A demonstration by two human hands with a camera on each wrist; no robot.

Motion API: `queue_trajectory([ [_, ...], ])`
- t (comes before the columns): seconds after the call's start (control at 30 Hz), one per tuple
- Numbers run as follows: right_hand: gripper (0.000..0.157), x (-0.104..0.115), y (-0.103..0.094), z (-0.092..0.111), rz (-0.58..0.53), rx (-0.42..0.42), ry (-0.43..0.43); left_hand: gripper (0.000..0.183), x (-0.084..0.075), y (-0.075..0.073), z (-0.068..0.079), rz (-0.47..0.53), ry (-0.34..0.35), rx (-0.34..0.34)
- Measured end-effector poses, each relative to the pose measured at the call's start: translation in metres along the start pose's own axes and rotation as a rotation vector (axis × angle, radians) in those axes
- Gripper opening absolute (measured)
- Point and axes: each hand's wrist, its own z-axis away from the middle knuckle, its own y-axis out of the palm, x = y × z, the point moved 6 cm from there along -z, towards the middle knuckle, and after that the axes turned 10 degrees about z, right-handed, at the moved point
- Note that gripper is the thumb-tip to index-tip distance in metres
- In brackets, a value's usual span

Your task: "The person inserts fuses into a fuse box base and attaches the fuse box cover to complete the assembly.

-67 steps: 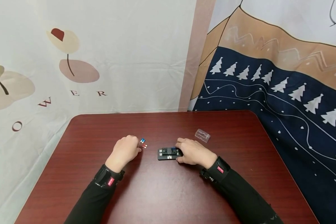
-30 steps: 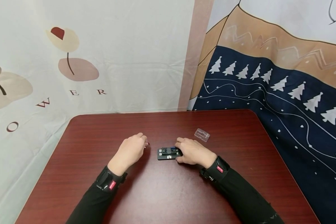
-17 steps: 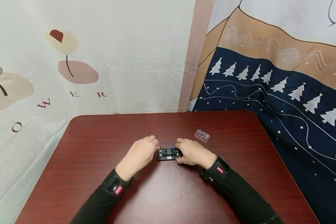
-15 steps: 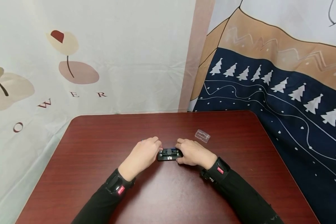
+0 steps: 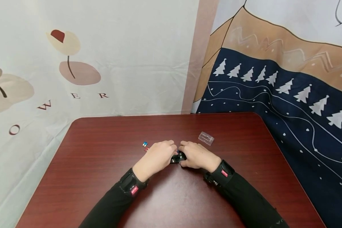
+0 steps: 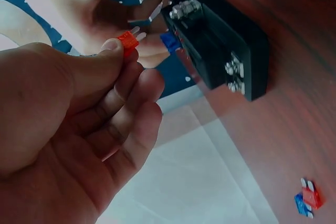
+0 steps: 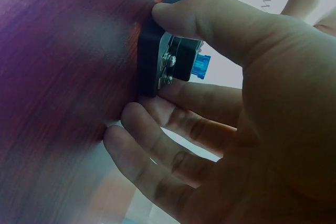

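My left hand (image 5: 157, 155) pinches a red blade fuse (image 6: 127, 40) between thumb and forefinger, its metal prongs facing the black fuse block (image 6: 223, 35). In the left wrist view a gap separates this fuse from the block. Thumb and fingers of my right hand (image 5: 199, 155) grip one end of the block, which lies on the table. A blue blade fuse (image 7: 201, 66) stands plugged into the block near the right hand. In the head view the left hand hides much of the block. Loose on the table lie another red fuse (image 6: 311, 196) and a blue fuse (image 6: 301, 204).
A clear plastic cover (image 5: 206, 138) lies on the reddish-brown table (image 5: 171, 199), behind the right hand. Printed cloths (image 5: 148, 57) hang beyond the table's far edge.
My left hand has picked up a red fuse from the left and moved right, over the fuse block. The loose fuses behind it show again. My right hand has kept its grip and place.
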Motion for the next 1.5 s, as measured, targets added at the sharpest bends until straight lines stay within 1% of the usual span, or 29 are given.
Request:
queue_trajectory([
  [0.2,0.053,-0.001,0.001,-0.001,0.005,-0.006,0.0,0.015,0.001,0.007,-0.002,-0.024,-0.003,0.005],
  [0.37,0.05,-0.001,0.0,-0.002,0.008,-0.011,-0.005,0.014,0.005,0.014,-0.002,-0.047,-0.016,0.038],
  [0.67,0.043,0.001,-0.002,-0.003,0.015,-0.024,-0.017,0.013,0.006,0.017,-0.003,-0.061,-0.022,0.067],
  [1.03,0.044,0.0,-0.001,-0.002,0.007,-0.025,-0.016,0.014,0.004,0.021,-0.002,-0.093,-0.006,0.048],
  [1.23,0.041,-0.001,0.0,-0.002,0.007,-0.023,-0.01,0.014,0.002,0.021,-0.002,-0.098,0.008,0.022],
  [1.5,0.053,-0.002,0.002,-0.003,0.003,-0.024,0.004,0.013,0.0,0.019,-0.001,-0.058,0.004,0.021],
])
